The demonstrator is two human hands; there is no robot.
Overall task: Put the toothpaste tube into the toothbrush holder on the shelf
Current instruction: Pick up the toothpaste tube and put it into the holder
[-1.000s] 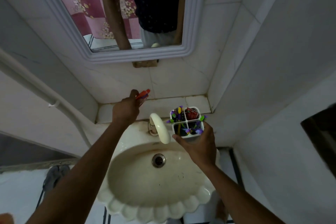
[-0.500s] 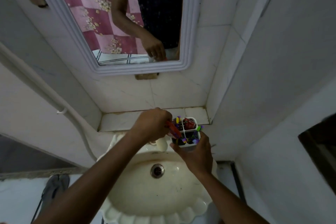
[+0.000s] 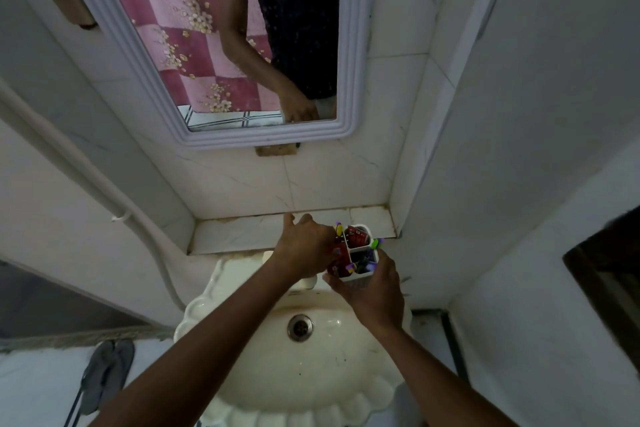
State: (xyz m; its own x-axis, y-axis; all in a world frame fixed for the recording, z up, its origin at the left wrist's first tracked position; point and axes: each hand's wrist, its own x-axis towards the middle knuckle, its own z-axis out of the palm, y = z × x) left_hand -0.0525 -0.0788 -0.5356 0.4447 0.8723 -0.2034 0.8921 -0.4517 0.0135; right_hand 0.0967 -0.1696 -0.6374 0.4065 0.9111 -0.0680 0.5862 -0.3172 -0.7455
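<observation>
Right hand (image 3: 375,291) grips the white holder (image 3: 360,255) at frame centre; left hand (image 3: 304,246) pinches the red tube (image 3: 337,262) into its left compartment, above the sink (image 3: 311,357).

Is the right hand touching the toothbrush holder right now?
Touching. The head view shows the right hand wrapped around the near side of the toothbrush holder, fingers against its white wall.

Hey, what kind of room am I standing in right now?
Most likely a small home bathroom: a shell-shaped washbasin sits below a wall mirror, and a toothbrush holder is held above the basin.
</observation>
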